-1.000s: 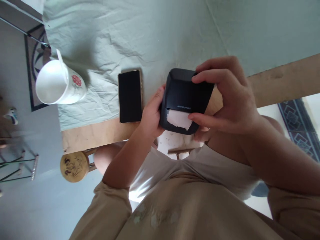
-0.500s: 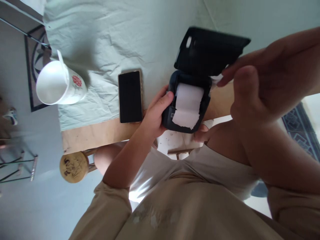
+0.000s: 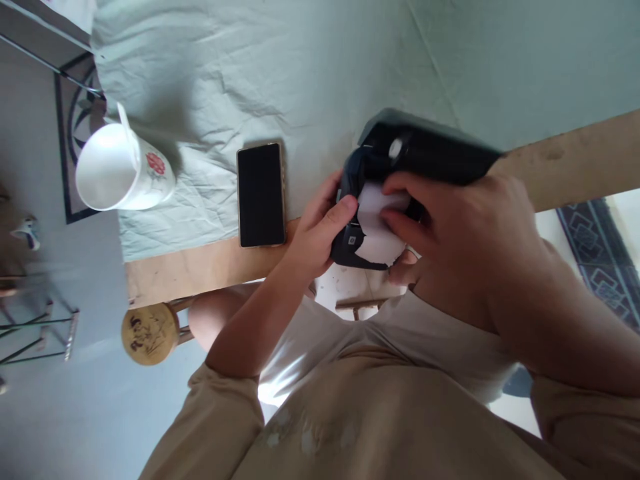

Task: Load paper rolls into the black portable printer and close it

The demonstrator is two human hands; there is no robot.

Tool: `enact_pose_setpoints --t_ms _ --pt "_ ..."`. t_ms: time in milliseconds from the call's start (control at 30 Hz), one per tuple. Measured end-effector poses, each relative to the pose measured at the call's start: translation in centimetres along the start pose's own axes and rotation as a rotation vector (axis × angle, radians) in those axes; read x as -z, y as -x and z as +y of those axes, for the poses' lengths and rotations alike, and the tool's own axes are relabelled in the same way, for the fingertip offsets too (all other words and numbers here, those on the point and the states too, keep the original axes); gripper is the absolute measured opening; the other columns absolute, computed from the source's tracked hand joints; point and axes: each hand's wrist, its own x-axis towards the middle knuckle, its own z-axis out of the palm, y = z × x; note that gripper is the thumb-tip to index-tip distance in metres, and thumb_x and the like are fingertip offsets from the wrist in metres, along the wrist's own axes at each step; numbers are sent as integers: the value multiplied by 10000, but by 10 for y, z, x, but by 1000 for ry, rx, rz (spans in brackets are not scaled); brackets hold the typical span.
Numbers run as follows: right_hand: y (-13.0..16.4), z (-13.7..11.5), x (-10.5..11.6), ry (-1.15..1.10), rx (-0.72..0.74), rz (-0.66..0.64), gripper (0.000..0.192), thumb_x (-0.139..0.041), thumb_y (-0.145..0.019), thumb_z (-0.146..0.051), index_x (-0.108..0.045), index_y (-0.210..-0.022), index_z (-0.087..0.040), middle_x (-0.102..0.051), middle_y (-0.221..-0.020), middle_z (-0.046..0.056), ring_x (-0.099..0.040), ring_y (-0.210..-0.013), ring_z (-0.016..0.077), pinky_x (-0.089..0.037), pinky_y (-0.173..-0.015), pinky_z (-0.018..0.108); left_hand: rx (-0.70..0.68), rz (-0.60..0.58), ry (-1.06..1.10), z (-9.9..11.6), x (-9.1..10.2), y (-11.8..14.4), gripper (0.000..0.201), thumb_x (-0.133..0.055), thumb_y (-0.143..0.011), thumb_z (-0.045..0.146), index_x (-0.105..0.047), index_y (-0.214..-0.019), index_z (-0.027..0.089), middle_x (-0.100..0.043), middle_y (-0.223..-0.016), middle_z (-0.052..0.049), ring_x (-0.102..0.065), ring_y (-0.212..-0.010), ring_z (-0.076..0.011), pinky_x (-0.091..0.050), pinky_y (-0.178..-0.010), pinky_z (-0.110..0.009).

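My left hand (image 3: 320,233) is wrapped round the left side of a small dark portable receipt printer (image 3: 345,250), its thumb on the rim. Inside the printer sits a white paper roll (image 3: 373,200), and its torn end (image 3: 380,248) hangs over the front. The thumb and a finger of my right hand (image 3: 450,233) are bent onto the roll from the right, in a pinch; its other fingers are hidden. Behind that hand a black case flap (image 3: 440,143) stands folded back, blurred at its edge.
Left of the printer, a black-screened phone (image 3: 261,195) lies on the pale green cloth (image 3: 210,80). Farther left a white mug (image 3: 145,170) with a red flower rests on its side or tilted. The table's bare wooden edge (image 3: 200,270) runs before my knees, and a round stool (image 3: 150,333) stands below.
My right hand has moved left from beside the flap onto the paper roll. The flap has swung lower and turned. My left hand keeps its hold, with the printer slightly tilted.
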Motion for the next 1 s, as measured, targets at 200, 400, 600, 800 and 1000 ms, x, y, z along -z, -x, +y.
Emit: enact_pose_setpoints --t_ms 200,400,600,800,1000 --pt "0 6 2 -434 -76 -12 276 -723 -744 -287 -666 -1004 -214 -547 -605 -65 -401 -473 -3 -303 -503 172 15 -19 32 -1 -1 -2 275 -743 -878 449 -732 -1048 233 -747 -991 -21 -730 -1036 -187 -544 -648 -176" --pt "-21 25 5 -1304 -639 172 377 -792 -599 -391 -660 -900 -206 -631 -826 -27 -601 -684 54 -481 -551 187 150 125 89 -6 9 -10 387 -705 -854 579 -709 -983 214 -731 -823 8 -753 -770 -194 -593 -598 -250" --pt "-33 50 -12 -1271 -811 341 317 -671 -472 -307 -557 -752 -209 -465 -555 -49 -434 -399 112 -214 -279 269 241 192 110 -8 14 -14 433 -559 -925 618 -683 -918 203 -727 -771 3 -744 -676 -199 -614 -572 -302" --pt "-10 70 -15 -655 -623 298 205 -677 -636 -130 -593 -822 -153 -610 -768 -13 -600 -651 80 -431 -556 228 182 153 138 -9 14 -12 310 -669 -888 525 -696 -945 221 -707 -748 24 -749 -694 -188 -622 -592 -280" --pt "-3 102 -20 -236 -757 -80 560 -824 -671 -278 -640 -1196 -215 -674 -1151 69 -648 -1061 194 -506 -1000 436 116 136 84 -11 15 -14 412 -635 -892 621 -711 -957 221 -727 -796 -1 -754 -1055 -268 -655 -772 -325"
